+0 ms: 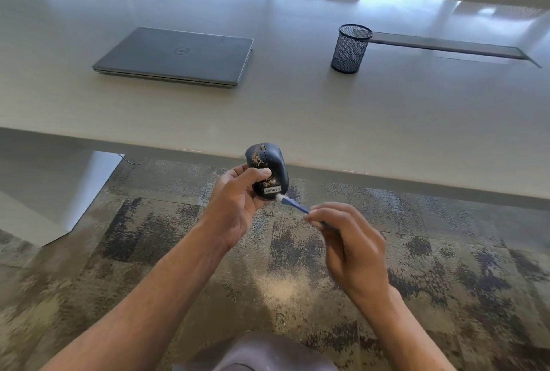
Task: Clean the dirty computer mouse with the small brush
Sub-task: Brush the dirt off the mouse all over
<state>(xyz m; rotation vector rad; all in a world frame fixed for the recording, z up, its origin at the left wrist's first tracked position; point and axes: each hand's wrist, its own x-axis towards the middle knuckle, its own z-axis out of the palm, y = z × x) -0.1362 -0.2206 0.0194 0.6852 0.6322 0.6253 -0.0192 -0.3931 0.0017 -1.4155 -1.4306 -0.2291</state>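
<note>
**Brush tip at mouse's near end, mid-clean**

Centre of frame, held off the table over the carpet: left hand [238,201] grips the mouse [268,169], thumb across its dirty top, fingers wrapped underneath. Mouse long axis runs roughly up-down in the frame, tilted a little, Lenovo label at the lower end, scroll wheel at the upper end. Tan grit speckles show on the upper left part of the shell and just above the label.

Right hand [351,245], lower right of the mouse, pinches the blue handle of the small brush [293,204]. Handle points up-left; white bristles touch or sit just beside the mouse's lower right edge by the label. Exact contact is blurred, can't tell.

Judgement: the remaining dirt lies up and left of the bristles, so the next stroke likely needs to travel along the long axis toward the wheel. The thumb covers part of that path.

Table [297,108] in the upper half holds a closed laptop [175,56], upper left, and a mesh pen cup [351,49], upper right.
</note>
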